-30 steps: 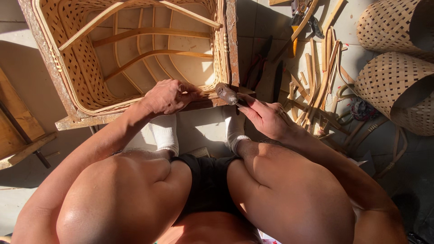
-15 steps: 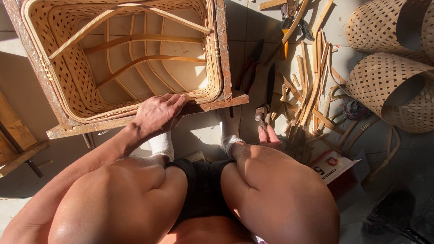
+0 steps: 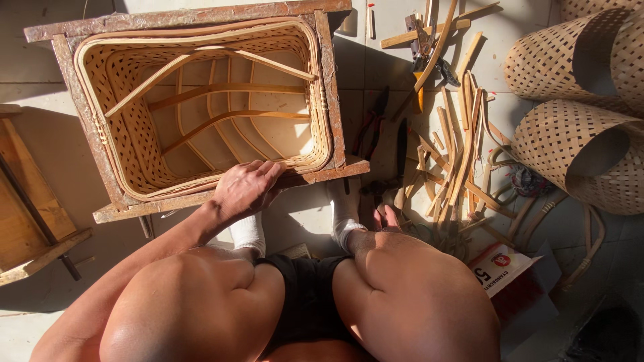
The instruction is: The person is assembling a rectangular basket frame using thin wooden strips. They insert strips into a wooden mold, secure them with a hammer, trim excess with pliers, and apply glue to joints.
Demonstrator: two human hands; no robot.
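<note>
A woven basket [image 3: 208,110] sits inside a rough wooden frame [image 3: 335,87] on the tiled floor [image 3: 40,40], just ahead of the knees. The left hand [image 3: 245,190] lies flat on the near rail, fingers spread, gripping nothing. The right hand [image 3: 386,218] is mostly hidden behind the knee — its grip cannot be told — beside a pile of bamboo strips [image 3: 456,144] and pliers [image 3: 369,124].

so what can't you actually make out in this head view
- Right hand: mostly hidden behind the right knee, so whether it holds anything cannot be told.
- Woven rolls: cut off by the right edge.
- Dark tools by the bamboo strips: too small and shadowed to identify.
- Left hand: its palm covers part of the basket rim.
</note>
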